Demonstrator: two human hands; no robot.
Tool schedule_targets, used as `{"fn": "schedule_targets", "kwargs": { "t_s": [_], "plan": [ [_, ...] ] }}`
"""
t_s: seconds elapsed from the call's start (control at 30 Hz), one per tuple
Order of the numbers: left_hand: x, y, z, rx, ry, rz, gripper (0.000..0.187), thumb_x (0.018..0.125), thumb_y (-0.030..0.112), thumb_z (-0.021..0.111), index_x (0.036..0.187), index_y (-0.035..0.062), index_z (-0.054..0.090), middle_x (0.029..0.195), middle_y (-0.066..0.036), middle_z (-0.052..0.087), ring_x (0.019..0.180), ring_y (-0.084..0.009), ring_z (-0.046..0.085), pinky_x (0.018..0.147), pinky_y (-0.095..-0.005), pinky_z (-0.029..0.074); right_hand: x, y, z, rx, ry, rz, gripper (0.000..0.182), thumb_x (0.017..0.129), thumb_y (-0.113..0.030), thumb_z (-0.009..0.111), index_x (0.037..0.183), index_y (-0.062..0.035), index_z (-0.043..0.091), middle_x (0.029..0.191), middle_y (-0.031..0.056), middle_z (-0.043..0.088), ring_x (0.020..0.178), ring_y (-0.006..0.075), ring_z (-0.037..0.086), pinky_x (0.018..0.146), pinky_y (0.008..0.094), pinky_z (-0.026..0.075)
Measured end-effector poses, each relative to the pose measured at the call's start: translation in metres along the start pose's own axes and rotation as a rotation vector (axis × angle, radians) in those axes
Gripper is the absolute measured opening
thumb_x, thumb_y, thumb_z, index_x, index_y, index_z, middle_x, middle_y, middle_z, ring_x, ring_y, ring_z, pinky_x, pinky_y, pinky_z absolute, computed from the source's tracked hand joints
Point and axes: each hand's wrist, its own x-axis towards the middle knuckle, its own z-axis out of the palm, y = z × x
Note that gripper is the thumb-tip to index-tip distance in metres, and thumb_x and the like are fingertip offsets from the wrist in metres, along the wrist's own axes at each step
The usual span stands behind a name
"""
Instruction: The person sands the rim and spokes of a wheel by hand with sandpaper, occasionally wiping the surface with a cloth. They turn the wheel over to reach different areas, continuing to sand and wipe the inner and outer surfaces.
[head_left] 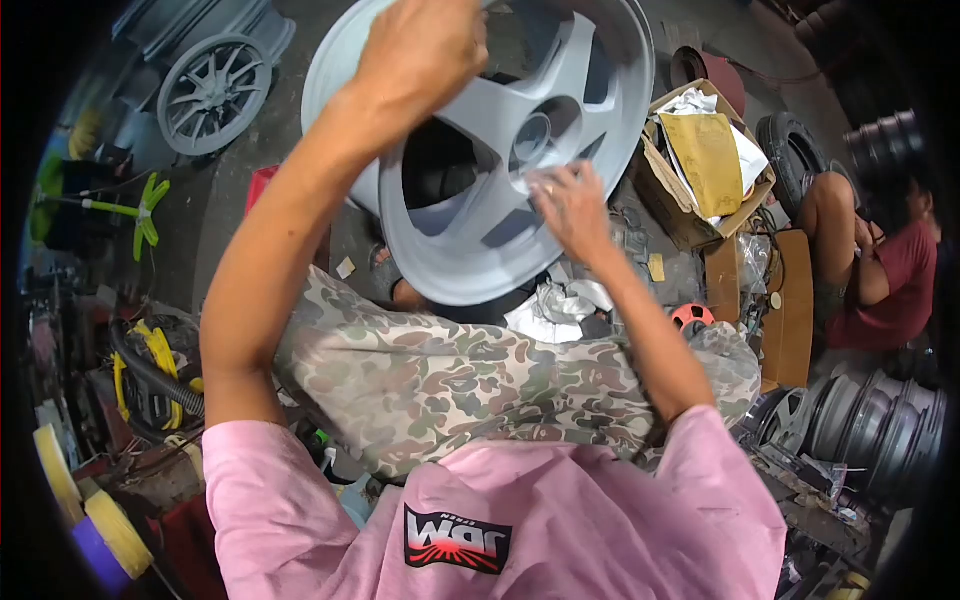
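Observation:
A grey alloy wheel [478, 115] with broad spokes stands tilted in front of my lap, its face toward me. My left hand [425, 50] is closed at its upper left part, the fingers curled away from view. Near the centre bore, my right hand [573, 208] bends its fingers against a spoke and is blurred by motion. Something small and pale shows at those fingertips, and I cannot tell what it is. Below the wheel, crumpled white paper [552, 310] lies beside my camouflage trousers [450, 385].
A cardboard box [690, 232] of papers stands right of the wheel, with a tyre [790, 150] behind it. A person in a red shirt [890, 280] sits at far right, above stacked rims [880, 425]. Another spoked wheel [215, 95] stands back left, near a green fan [147, 215].

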Motion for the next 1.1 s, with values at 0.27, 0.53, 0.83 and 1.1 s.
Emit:
{"fn": "schedule_targets", "kwargs": {
  "t_s": [0.27, 0.53, 0.83, 1.1],
  "plan": [
    [0.017, -0.064, -0.015, 0.233, 0.060, -0.016, 0.018, 0.083, 0.010, 0.068, 0.099, 0.0011, 0.070, 0.097, -0.027, 0.069, 0.098, -0.0465, 0.065, 0.087, -0.0528, 0.052, 0.045, -0.022, 0.031, -0.018, 0.059, 0.060, 0.023, 0.098, -0.025, 0.065, 0.096, -0.0056, 0.076, 0.099, 0.0095, 0.062, 0.095, 0.0311, 0.052, 0.084, 0.0427, 0.045],
    [0.026, -0.090, -0.017, 0.124, 0.066, -0.077, 0.021, 0.084, 0.014, 0.069, 0.098, 0.0002, 0.072, 0.096, -0.027, 0.069, 0.096, -0.0466, 0.066, 0.085, -0.0509, 0.053, 0.055, -0.019, -0.006, 0.085, -0.225, 0.042, 0.031, 0.102, -0.035, 0.060, 0.116, -0.0147, 0.079, 0.102, 0.0189, 0.051, 0.095, 0.0343, 0.046, 0.089, 0.0435, 0.043],
    [0.033, -0.108, -0.018, 0.124, 0.060, -0.107, 0.023, 0.083, 0.015, 0.070, 0.099, -0.0016, 0.072, 0.098, -0.027, 0.070, 0.097, -0.0465, 0.066, 0.085, -0.0507, 0.053, 0.075, 0.006, -0.057, 0.529, -0.529, 0.095, 0.035, 0.106, -0.036, 0.053, 0.119, -0.0140, 0.077, 0.099, 0.0224, 0.052, 0.098, 0.0344, 0.051, 0.093, 0.0422, 0.045],
    [0.033, -0.126, -0.017, 0.101, 0.093, -0.056, 0.026, 0.084, 0.018, 0.069, 0.102, -0.0020, 0.069, 0.100, -0.026, 0.068, 0.102, -0.0461, 0.063, 0.090, -0.0510, 0.051, 0.054, 0.001, -0.029, -0.102, -0.138, -0.152, 0.035, 0.105, -0.036, 0.055, 0.133, -0.0231, 0.070, 0.124, 0.0237, 0.049, 0.097, 0.0406, 0.057, 0.089, 0.0476, 0.049]
  ]
}}
